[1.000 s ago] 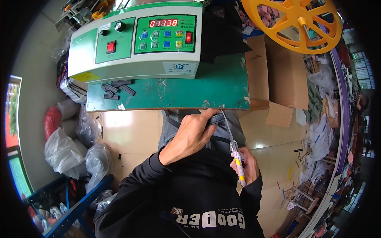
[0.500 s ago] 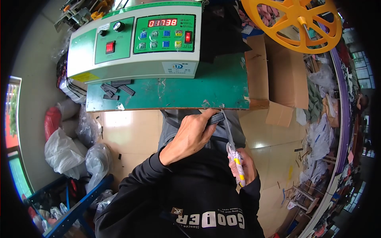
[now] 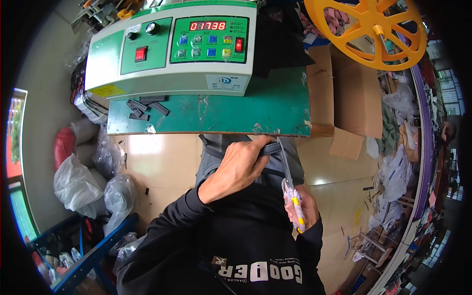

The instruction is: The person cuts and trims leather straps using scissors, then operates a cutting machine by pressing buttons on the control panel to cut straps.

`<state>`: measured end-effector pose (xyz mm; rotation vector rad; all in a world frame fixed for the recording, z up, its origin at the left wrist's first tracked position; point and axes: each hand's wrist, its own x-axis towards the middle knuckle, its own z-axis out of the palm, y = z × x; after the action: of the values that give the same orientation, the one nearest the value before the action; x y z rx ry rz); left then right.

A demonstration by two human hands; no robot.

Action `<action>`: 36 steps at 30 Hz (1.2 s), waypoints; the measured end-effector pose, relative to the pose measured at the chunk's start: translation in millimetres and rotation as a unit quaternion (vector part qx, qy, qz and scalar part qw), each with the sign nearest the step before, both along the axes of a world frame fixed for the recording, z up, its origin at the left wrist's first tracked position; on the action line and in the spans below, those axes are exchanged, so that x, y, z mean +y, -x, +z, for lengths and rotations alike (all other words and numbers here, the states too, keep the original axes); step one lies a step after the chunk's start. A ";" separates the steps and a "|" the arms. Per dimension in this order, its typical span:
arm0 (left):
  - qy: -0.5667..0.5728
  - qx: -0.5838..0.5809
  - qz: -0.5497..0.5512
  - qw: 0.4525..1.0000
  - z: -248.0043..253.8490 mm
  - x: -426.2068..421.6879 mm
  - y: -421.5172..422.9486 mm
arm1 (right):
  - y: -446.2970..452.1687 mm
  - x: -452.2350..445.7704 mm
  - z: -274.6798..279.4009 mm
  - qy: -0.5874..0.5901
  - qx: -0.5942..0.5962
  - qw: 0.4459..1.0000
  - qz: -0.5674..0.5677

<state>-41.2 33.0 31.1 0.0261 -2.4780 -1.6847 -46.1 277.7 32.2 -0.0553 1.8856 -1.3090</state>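
My left hand is closed on a short dark strap, pinched between thumb and fingers just below the table's front edge. Scissors are in my right hand, their handles wrapped in pale material with yellow patches. The blades point up toward the table edge and meet the strap's right end. Whether they are parted there is too small to tell. Several short dark strips lie on the green tabletop, in front of the control box.
A white-and-green control box with a lit red display stands on the table. A yellow spoked reel overhangs an open cardboard box at right. Plastic bags and a blue metal frame are at left.
The view has shifted slightly, so the control box and strips appear a little farther right. Both hands keep nearly the same pose, still holding the strap and the scissors.
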 end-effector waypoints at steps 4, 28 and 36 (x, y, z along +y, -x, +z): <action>0.006 0.000 0.003 1.000 2.5 0.7 -0.5 | 1.0 -2.2 -2.3 0.044 -0.029 0.998 -0.019; -0.060 -0.001 0.031 0.998 3.1 -2.9 -3.9 | 55.2 -20.1 -61.6 0.288 -0.157 0.932 -0.157; -0.134 -0.006 0.141 0.981 13.0 -7.1 -3.6 | 117.2 -103.9 -59.4 -0.151 0.484 0.861 -0.031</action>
<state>-37.6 25.9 44.1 0.3969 -2.1137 -1.8736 -163.3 173.8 -27.2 -0.5916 2.9396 -1.0738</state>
